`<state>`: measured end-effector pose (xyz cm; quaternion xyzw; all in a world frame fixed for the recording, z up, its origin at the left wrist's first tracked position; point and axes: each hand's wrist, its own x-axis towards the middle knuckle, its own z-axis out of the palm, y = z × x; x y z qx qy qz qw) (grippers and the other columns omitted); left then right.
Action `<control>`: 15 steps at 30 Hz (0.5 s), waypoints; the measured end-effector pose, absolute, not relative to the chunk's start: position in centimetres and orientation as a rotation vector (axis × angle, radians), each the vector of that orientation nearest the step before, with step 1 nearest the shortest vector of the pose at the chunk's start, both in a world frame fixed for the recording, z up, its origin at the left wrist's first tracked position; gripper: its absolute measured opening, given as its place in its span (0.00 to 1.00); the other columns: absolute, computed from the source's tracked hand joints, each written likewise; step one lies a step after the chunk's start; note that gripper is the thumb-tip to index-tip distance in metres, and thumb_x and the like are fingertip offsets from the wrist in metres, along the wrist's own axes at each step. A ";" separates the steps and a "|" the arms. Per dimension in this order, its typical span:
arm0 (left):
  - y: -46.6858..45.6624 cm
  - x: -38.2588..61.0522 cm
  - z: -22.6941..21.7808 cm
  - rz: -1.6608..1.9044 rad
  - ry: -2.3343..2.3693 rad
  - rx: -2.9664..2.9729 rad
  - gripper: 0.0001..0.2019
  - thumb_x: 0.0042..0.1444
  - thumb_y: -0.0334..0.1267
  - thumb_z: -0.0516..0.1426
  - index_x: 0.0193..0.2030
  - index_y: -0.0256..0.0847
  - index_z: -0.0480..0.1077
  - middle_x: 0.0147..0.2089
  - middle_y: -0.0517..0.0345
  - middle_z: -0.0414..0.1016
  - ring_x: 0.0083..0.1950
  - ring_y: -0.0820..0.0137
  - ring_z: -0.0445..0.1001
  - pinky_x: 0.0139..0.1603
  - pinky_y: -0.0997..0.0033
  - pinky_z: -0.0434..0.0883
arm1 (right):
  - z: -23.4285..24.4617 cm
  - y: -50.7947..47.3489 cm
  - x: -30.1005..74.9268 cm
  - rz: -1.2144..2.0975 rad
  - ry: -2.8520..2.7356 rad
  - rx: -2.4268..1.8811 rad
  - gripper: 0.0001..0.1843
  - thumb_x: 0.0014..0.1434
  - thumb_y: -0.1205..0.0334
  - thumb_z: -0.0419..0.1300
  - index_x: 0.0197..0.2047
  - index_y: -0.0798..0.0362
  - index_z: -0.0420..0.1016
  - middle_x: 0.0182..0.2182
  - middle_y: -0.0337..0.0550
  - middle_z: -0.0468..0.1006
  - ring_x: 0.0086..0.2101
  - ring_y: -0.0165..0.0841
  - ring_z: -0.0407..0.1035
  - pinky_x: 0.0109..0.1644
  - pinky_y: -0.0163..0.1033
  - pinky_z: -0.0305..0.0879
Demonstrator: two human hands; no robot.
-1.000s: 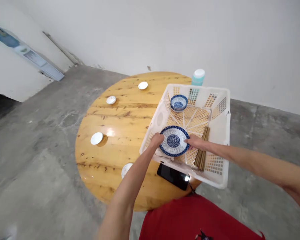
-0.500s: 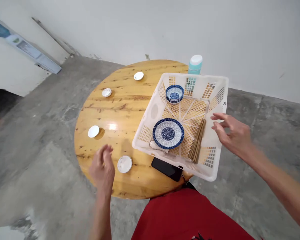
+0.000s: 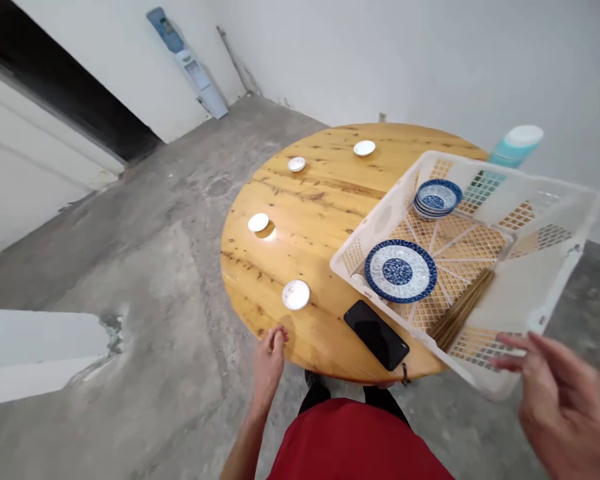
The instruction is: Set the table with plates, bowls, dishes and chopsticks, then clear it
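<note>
My left hand point(image 3: 271, 350) is at the table's front left edge, its fingers curled together with nothing visible in them. Just beyond it lies a small white dish point(image 3: 296, 295). My right hand point(image 3: 563, 393), slightly blurred, hovers by the near right corner of a white plastic basket point(image 3: 540, 267), fingers apart and holding nothing. In the basket are a stack of blue-and-white bowls point(image 3: 436, 199), a blue-rimmed plate point(image 3: 400, 271) and a bundle of wooden chopsticks point(image 3: 461, 310). A white spoon point(image 3: 361, 281) is partly hidden under the plate.
Three more small white dishes, a left one point(image 3: 259, 223), a far-left one point(image 3: 297, 164) and a far one point(image 3: 365, 148), sit around the round wooden table point(image 3: 325, 213). A black phone point(image 3: 377, 333) lies before the basket. Behind it stands a blue bottle point(image 3: 515, 147) with a white top.
My view has swung left, so the table and basket appear further right. My left hand has drawn back from beside the near dish to the table's edge. My right hand is now lower, nearer me.
</note>
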<state>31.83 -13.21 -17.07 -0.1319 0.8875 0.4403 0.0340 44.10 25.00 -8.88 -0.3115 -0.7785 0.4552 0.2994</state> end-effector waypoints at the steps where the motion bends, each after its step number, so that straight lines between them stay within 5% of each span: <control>1: -13.5 32.1 -17.5 1.325 2.732 -0.327 0.19 0.60 0.51 0.50 0.44 0.39 0.74 0.41 0.48 0.81 0.41 0.62 0.81 0.45 0.61 0.76 | -9.3 22.7 44.4 1.240 -2.025 -0.839 0.23 0.62 0.47 0.60 0.55 0.52 0.73 0.41 0.53 0.81 0.27 0.35 0.75 0.31 0.42 0.71; 6: -19.2 35.2 -20.2 1.250 2.718 -0.117 0.18 0.62 0.48 0.48 0.46 0.42 0.74 0.43 0.50 0.81 0.43 0.63 0.80 0.46 0.64 0.74 | -13.3 9.8 46.2 1.720 -2.092 -1.018 0.27 0.58 0.40 0.59 0.50 0.53 0.73 0.37 0.47 0.83 0.26 0.33 0.76 0.35 0.39 0.75; 15: -39.4 42.7 -26.0 1.319 2.318 -0.747 0.23 0.51 0.54 0.46 0.40 0.39 0.71 0.41 0.45 0.80 0.42 0.58 0.82 0.41 0.62 0.75 | -17.8 -9.4 44.8 2.278 -2.097 -1.011 0.32 0.46 0.35 0.65 0.42 0.54 0.74 0.30 0.47 0.81 0.22 0.34 0.73 0.27 0.38 0.70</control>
